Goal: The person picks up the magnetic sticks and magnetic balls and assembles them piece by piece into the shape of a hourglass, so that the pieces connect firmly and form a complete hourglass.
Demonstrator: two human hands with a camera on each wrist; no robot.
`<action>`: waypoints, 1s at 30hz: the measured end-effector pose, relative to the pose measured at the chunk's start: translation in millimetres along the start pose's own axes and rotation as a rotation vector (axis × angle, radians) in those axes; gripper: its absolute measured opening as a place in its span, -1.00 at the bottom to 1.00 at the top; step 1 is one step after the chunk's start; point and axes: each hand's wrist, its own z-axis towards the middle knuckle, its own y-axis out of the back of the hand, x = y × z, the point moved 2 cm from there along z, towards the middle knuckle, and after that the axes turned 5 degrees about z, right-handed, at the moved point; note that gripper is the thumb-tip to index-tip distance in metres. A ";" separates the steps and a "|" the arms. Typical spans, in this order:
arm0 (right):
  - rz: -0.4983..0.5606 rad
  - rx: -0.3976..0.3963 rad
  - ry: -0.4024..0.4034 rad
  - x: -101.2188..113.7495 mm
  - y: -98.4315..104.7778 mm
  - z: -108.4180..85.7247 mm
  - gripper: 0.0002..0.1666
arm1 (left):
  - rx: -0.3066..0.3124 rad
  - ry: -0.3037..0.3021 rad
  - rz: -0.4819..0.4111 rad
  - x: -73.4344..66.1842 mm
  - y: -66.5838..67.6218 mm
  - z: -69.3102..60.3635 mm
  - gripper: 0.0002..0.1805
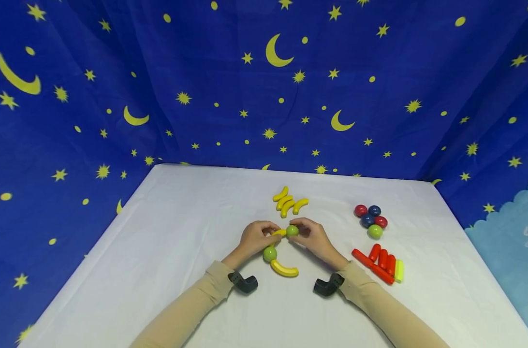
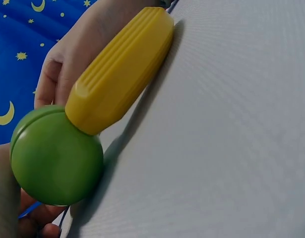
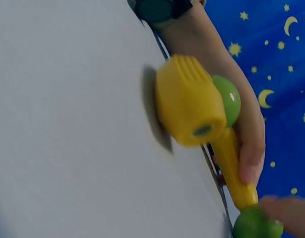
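Observation:
A chain of toy rods and balls lies between my hands. My left hand [image 1: 256, 238] pinches a curved yellow rod [image 3: 231, 163] at the chain's far side. A green ball [image 1: 292, 230] meets this rod's right end, and my right hand [image 1: 313, 238] holds it between thumb and fingers. The rod's other end runs down to a second green ball [image 1: 270, 254]. From that ball, another curved yellow rod [image 1: 285, 269] extends right along the table, its far end free. In the left wrist view, this near ball [image 2: 57, 154] and rod partly hide a hand.
Beyond my hands lie several loose curved yellow rods [image 1: 286, 205]. To the right is a cluster of red, blue and green balls [image 1: 367, 221]. Nearer, several red rods [image 1: 383, 259] lie beside a straight yellow one [image 1: 399, 271]. A starry blue curtain [image 1: 229, 96] surrounds the white table [image 1: 181, 222].

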 end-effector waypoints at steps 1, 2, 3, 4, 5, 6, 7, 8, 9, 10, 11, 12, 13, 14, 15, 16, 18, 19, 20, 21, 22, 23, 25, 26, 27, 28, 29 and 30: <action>0.003 -0.008 -0.005 -1.0 0.9 0.8 -0.55 | -0.002 -0.007 0.005 -0.1 -0.2 0.2 -0.80; 0.002 -0.020 -0.010 -2.1 1.9 2.0 -0.56 | -0.005 -0.006 0.008 -0.1 -0.3 0.4 -0.81; 0.003 -0.035 -0.020 -4.0 3.2 3.4 -0.57 | -0.009 -0.004 0.008 -0.1 -0.3 0.5 -0.81; 0.003 -0.055 -0.030 -5.9 4.9 5.0 -0.58 | -0.013 0.000 0.012 -0.1 -0.5 0.6 -0.82; -0.004 -0.078 -0.043 -7.7 7.2 6.9 -0.60 | -0.015 0.009 0.013 0.0 -0.5 0.7 -0.82; -0.010 -0.103 -0.055 -9.4 9.6 8.8 -0.61 | -0.017 0.017 0.016 0.0 -0.5 0.7 -0.83; -0.023 -0.127 -0.059 -11.6 11.8 11.1 -0.63 | -0.018 0.024 0.018 0.1 -0.5 0.7 -0.83; -0.042 -0.152 -0.060 -13.8 14.2 13.6 -0.64 | -0.019 0.034 0.020 0.3 -0.6 0.8 -0.84; -0.059 -0.173 -0.056 -16.4 16.5 16.2 -0.66 | -0.020 0.041 0.021 0.3 -0.5 0.8 -0.85; -0.077 -0.192 -0.046 -18.9 18.6 19.0 -0.66 | -0.020 0.049 0.025 0.4 -0.4 0.8 -0.85; -0.089 -0.205 -0.039 -21.1 20.5 21.9 -0.66 | -0.021 0.057 0.025 0.5 -0.3 0.9 -0.86; -0.099 -0.211 -0.032 -23.6 21.9 24.8 -0.65 | -0.023 0.060 0.027 0.6 -0.1 0.9 -0.86; -0.112 -0.211 -0.026 -25.8 23.1 27.7 -0.63 | -0.025 0.065 0.029 0.7 0.1 0.8 -0.86; -0.120 -0.205 -0.023 -28.0 24.1 30.6 -0.61 | -0.027 0.068 0.028 0.8 0.4 0.8 -0.86; -0.122 -0.194 -0.025 -29.8 25.0 33.4 -0.58 | -0.031 0.066 0.028 0.8 0.7 0.8 -0.85; -0.122 -0.182 -0.032 -31.5 25.5 35.9 -0.56 | -0.034 0.063 0.032 0.9 1.0 0.8 -0.83; -0.131 -0.156 -0.046 -34.4 26.2 40.3 -0.52 | -0.039 0.048 0.037 1.0 1.4 0.7 -0.78; -0.140 -0.145 -0.050 -35.5 26.5 41.9 -0.50 | -0.039 0.042 0.040 1.0 1.4 0.8 -0.76; -0.149 -0.137 -0.054 -36.7 26.7 43.4 -0.49 | -0.040 0.034 0.041 1.1 1.3 0.9 -0.74; -0.158 -0.129 -0.056 -37.6 26.9 44.5 -0.48 | -0.042 0.026 0.042 0.9 1.2 0.9 -0.73; -0.166 -0.122 -0.059 -38.7 27.0 45.4 -0.48 | -0.042 0.020 0.044 1.0 1.0 1.0 -0.73; -0.175 -0.118 -0.059 -39.6 26.9 46.1 -0.49 | -0.042 0.017 0.048 1.2 0.6 1.1 -0.74; -0.180 -0.114 -0.067 -40.7 26.9 46.5 -0.54 | -0.044 0.017 0.055 1.4 0.1 1.2 -0.75; -0.180 -0.116 -0.069 -41.1 26.9 46.3 -0.57 | -0.046 0.018 0.059 1.5 -0.1 1.3 -0.76; -0.174 -0.120 -0.075 -41.3 27.0 46.0 -0.60 | -0.047 0.021 0.065 1.5 -0.3 1.3 -0.76; -0.166 -0.127 -0.081 -41.2 27.3 45.4 -0.63 | -0.048 0.027 0.074 1.9 -0.6 1.4 -0.76; -0.161 -0.135 -0.083 -41.0 27.7 44.7 -0.66 | -0.048 0.031 0.081 2.0 -0.9 1.4 -0.76; -0.153 -0.143 -0.087 -40.6 28.2 43.9 -0.69 | -0.045 0.034 0.090 2.1 -1.0 1.4 -0.75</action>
